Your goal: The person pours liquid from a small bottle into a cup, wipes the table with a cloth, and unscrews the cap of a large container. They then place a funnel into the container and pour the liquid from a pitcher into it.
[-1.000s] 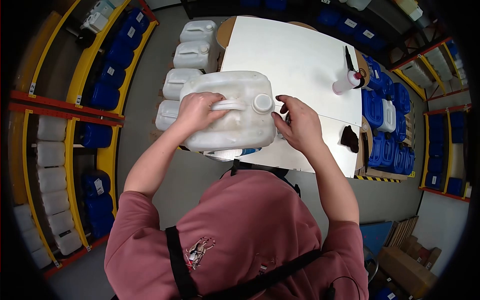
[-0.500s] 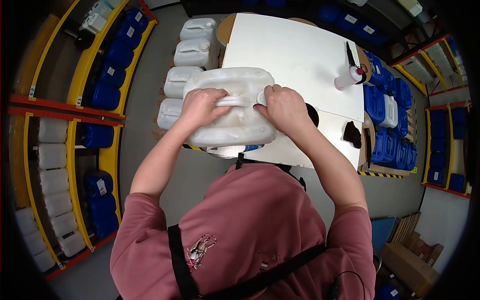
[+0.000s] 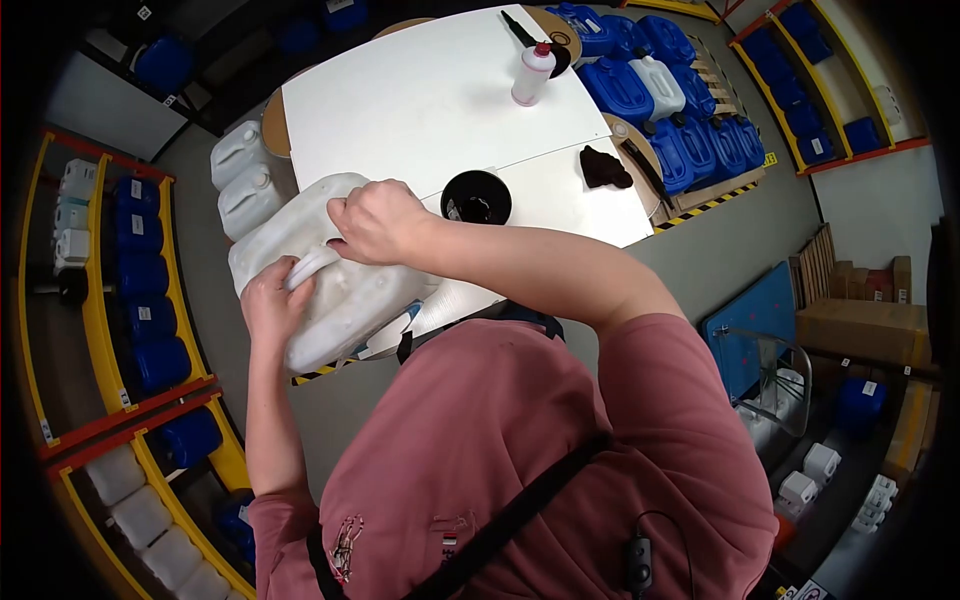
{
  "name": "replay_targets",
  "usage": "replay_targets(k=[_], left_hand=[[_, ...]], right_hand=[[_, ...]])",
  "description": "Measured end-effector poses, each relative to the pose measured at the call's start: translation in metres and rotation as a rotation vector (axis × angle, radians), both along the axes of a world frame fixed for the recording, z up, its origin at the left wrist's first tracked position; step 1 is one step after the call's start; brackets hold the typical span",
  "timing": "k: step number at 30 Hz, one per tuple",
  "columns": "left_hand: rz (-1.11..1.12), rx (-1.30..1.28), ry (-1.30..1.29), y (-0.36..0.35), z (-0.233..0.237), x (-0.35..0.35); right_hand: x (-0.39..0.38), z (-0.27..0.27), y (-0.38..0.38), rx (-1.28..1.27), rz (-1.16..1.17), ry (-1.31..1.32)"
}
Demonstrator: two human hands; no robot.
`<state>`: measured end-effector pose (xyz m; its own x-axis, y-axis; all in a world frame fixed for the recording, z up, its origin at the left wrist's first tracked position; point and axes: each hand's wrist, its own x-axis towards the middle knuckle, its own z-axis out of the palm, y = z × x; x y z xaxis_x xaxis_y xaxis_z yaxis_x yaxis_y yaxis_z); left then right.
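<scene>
A large whitish plastic jerrycan (image 3: 350, 305) lies at the left front corner of the white table (image 3: 400, 90). My left hand (image 3: 275, 300) is wrapped round its moulded handle (image 3: 315, 266). My right hand (image 3: 380, 222) is closed at the jerrycan's upper side, over the place of the cap, which the fingers hide. Just right of that hand a black round bowl (image 3: 476, 198) stands on the table. Farther off are a clear bottle with a red cap (image 3: 533, 75) and a dark crumpled cloth (image 3: 604, 168).
Two white jerrycans (image 3: 248, 200) stand left of the table. Several blue jerrycans (image 3: 617, 90) and a white one (image 3: 658, 87) sit on a pallet at the back right. Shelving with yellow posts (image 3: 97, 270) runs along the left. A blue board (image 3: 750, 325) leans at the right.
The view has swung right, so the table and jerrycan appear farther left. The jerrycan looks turned, and the black bowl now shows. Both hands are still on the jerrycan.
</scene>
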<state>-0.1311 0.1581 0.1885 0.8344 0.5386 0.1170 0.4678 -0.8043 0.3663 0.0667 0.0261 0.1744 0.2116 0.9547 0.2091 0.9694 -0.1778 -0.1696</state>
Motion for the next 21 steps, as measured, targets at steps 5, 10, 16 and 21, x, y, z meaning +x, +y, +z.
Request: replay_targets(k=[5, 10, 16, 21], left_hand=[[-0.014, 0.003, 0.005, 0.000, 0.000, 0.003], [-0.004, 0.022, -0.037, 0.001, -0.005, -0.001], [-0.063, 0.026, 0.002, 0.009, -0.005, -0.002], [-0.102, 0.062, -0.072, 0.012, -0.013, -0.008]], right_hand=[[0.028, -0.003, 0.004, 0.037, 0.309, -0.020], [0.045, -0.005, 0.018, 0.110, 0.503, -0.052], [0.060, -0.004, 0.027, 0.123, 0.634, -0.063], [0.024, -0.001, 0.013, 0.164, 0.288, -0.095]])
